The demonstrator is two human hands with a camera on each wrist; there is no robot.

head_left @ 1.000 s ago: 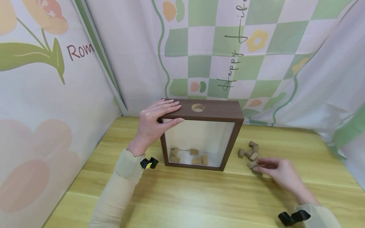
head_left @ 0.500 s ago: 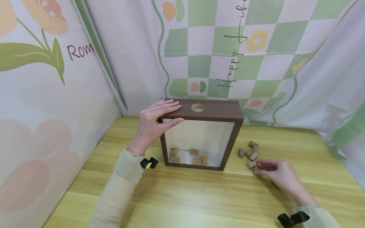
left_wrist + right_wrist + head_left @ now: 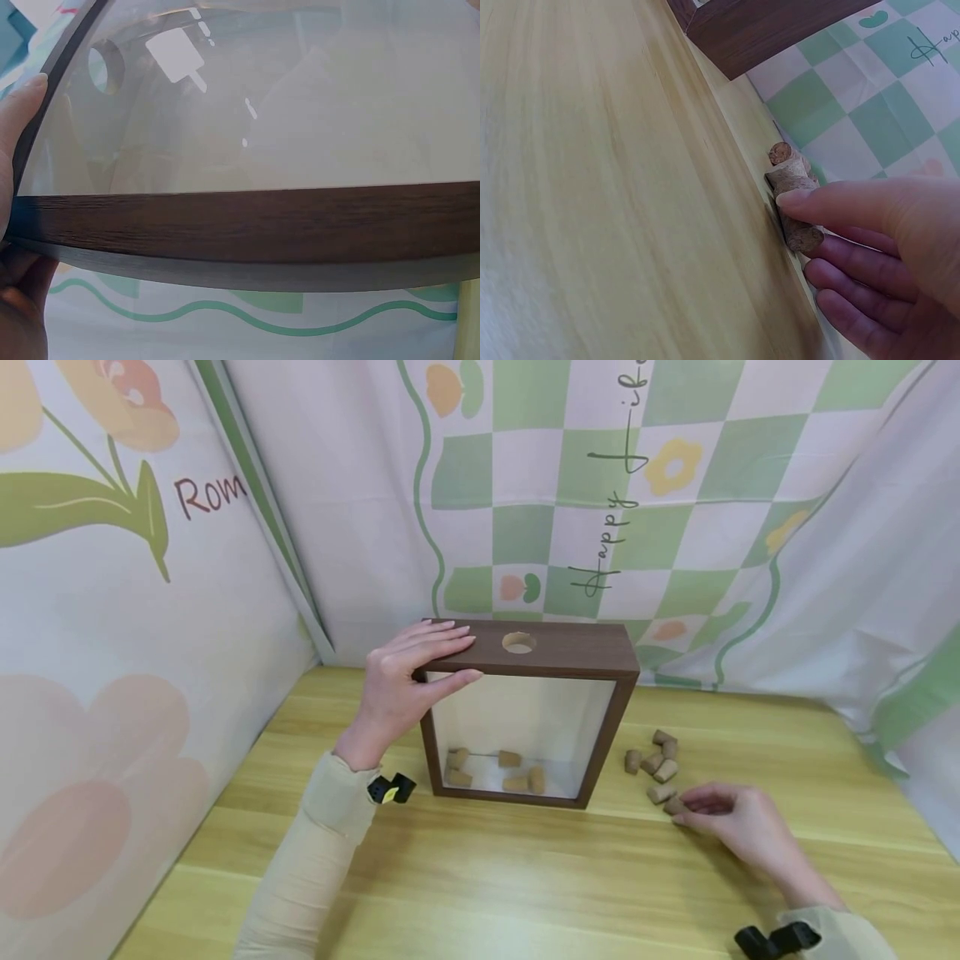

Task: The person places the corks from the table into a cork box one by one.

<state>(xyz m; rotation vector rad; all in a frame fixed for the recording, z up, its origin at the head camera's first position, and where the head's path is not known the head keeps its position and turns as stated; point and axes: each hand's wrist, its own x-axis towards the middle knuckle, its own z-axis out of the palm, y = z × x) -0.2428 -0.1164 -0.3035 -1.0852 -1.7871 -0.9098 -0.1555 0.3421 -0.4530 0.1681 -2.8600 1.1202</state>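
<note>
A dark brown framed box with a clear front and a round hole in its top stands upright on the table. My left hand rests on its top left corner, fingers lying straight across the top and thumb along the front edge. Several corks lie inside on the bottom. To the right of the box, my right hand pinches a cork at the near end of a small pile. In the right wrist view, the thumb presses on that cork; the fingertips behind are partly hidden.
Several loose corks lie in a cluster right of the box. The wooden table runs back to a green and white checked cloth. A flower-printed cloth wall stands on the left.
My right hand has shifted slightly to the right, and the cork at its fingertips shows more plainly. The left hand and the box have stayed put.
</note>
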